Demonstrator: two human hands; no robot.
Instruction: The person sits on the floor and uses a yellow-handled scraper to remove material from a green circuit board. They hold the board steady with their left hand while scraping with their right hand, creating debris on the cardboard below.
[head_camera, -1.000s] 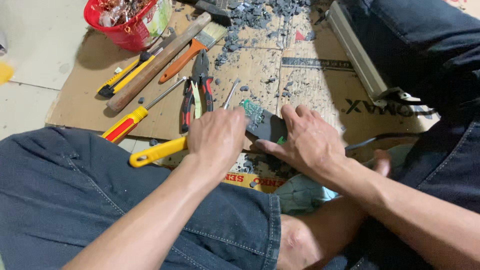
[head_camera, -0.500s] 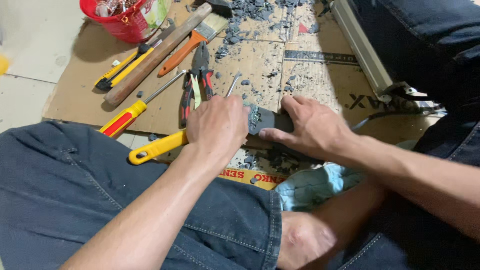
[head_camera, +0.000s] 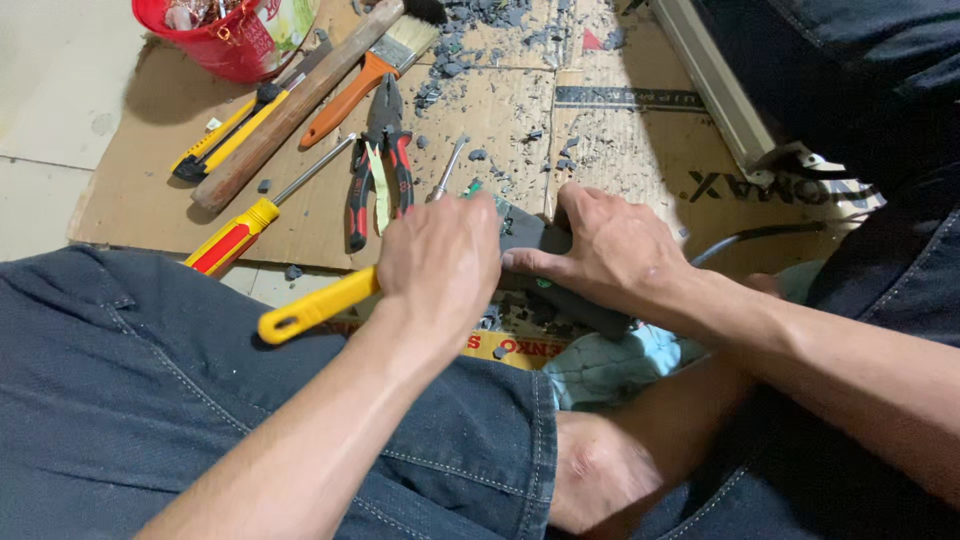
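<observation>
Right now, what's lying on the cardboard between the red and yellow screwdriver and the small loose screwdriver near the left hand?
In the head view, red-handled pliers lie between the red and yellow screwdriver and the small screwdriver.

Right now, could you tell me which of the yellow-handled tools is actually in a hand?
The plain yellow-handled tool, gripped by the left hand. The red-and-yellow screwdriver and the yellow-and-black tool lie untouched on the cardboard.

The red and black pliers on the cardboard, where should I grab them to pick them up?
Take the pliers by the two red and black handles, the long end pointing toward the person's knee. Come from above and close your fingers around both handles together. They lie flat on the cardboard, slightly spread, with bare space beside them. The metal nose at the far end is short and narrow.
</observation>
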